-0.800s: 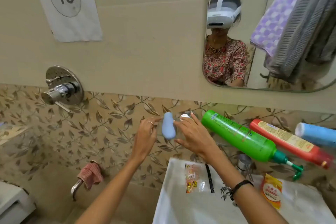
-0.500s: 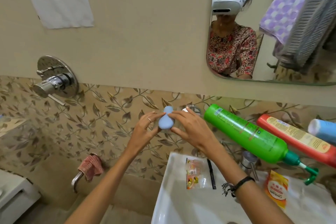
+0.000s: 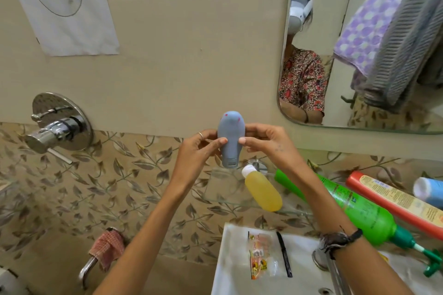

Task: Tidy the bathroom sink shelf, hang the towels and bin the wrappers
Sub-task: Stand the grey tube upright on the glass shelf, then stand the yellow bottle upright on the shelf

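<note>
Both hands hold a small grey-blue bottle (image 3: 230, 139) cap-down above the left end of the glass shelf (image 3: 223, 190). My left hand (image 3: 196, 151) pinches its left side and my right hand (image 3: 266, 145) its right side. On the shelf lie a yellow bottle (image 3: 262, 190), a green pump bottle (image 3: 354, 208), a red bottle (image 3: 393, 201) and a blue bottle (image 3: 429, 189), all on their sides. A clear printed wrapper (image 3: 260, 256) lies on the white sink (image 3: 230, 266). A red checked cloth (image 3: 106, 248) hangs on a chrome bar at lower left.
A black comb (image 3: 284, 254) lies beside the wrapper, and the chrome tap (image 3: 323, 258) stands under my right wrist. A shower valve (image 3: 57, 127) juts from the wall at left. The mirror (image 3: 359, 43) reflects purple and grey towels hanging behind me.
The grey-blue bottle has been lifted off the shelf and turned upright, cap down, between both hands. The yellow bottle behind it is now uncovered. The view has tilted down.
</note>
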Demonstrator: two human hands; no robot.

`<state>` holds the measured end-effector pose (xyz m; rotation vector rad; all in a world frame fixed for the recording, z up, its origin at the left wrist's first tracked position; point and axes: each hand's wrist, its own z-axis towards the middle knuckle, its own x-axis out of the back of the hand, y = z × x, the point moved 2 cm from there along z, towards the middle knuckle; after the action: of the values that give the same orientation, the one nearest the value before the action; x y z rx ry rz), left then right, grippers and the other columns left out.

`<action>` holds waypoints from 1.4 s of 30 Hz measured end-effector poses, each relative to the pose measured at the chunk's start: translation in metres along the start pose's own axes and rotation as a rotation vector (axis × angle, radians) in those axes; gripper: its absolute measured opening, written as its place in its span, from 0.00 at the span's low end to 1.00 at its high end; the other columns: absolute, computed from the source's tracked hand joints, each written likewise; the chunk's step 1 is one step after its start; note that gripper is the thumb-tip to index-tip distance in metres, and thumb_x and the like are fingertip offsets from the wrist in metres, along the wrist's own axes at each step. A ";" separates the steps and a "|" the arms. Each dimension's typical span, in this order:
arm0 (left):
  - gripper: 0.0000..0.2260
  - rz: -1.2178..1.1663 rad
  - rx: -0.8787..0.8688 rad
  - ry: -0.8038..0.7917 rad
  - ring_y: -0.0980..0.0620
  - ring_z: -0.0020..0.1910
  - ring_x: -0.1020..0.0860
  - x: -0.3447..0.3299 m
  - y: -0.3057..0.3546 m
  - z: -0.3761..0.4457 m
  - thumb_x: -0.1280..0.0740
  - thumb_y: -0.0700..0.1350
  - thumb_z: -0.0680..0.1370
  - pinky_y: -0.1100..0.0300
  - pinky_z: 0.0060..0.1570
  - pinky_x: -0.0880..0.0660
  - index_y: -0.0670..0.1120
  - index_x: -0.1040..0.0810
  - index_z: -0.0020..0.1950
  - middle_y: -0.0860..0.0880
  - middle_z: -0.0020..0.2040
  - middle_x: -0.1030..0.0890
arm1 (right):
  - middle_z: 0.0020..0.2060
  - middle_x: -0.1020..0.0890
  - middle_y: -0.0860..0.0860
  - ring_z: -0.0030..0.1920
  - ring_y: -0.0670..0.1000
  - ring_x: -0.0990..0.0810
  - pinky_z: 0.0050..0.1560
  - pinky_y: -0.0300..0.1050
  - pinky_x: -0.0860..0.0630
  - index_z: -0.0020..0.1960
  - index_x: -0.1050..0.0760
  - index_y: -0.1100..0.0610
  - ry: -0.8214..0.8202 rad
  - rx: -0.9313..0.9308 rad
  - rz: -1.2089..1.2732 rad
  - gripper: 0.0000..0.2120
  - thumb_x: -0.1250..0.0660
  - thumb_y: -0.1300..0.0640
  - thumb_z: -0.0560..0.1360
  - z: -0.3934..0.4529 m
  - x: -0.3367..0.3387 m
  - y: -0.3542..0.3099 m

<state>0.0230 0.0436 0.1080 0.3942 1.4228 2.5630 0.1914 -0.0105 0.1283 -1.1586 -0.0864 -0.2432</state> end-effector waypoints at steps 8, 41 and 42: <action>0.08 0.155 0.133 0.007 0.54 0.42 0.18 -0.002 -0.048 -0.015 0.28 0.39 0.72 0.50 0.47 0.21 0.45 0.17 0.50 0.47 0.43 0.15 | 0.39 0.16 0.47 0.36 0.34 0.21 0.35 0.26 0.29 0.49 0.19 0.53 0.019 -0.061 -0.292 0.10 0.29 0.63 0.69 -0.006 -0.014 0.047; 0.16 0.672 -0.503 -0.121 0.46 0.52 0.21 -0.071 -0.057 -0.085 0.30 0.34 0.72 0.53 0.49 0.22 0.40 0.21 0.60 0.44 0.58 0.19 | 0.51 0.16 0.50 0.51 0.51 0.18 0.48 0.48 0.22 0.58 0.22 0.53 0.323 -0.226 -0.771 0.17 0.40 0.68 0.74 -0.109 0.005 0.045; 0.16 0.668 -0.511 -0.126 0.46 0.52 0.21 -0.071 -0.058 -0.085 0.30 0.35 0.73 0.52 0.49 0.22 0.41 0.21 0.60 0.44 0.58 0.19 | 0.51 0.16 0.50 0.51 0.50 0.18 0.48 0.48 0.21 0.58 0.22 0.54 0.332 -0.215 -0.736 0.18 0.40 0.69 0.74 -0.110 0.005 0.044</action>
<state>0.0649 -0.0148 0.0057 1.0534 0.5990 3.1872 0.2000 -0.0948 0.0456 -1.2474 -0.1953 -1.1135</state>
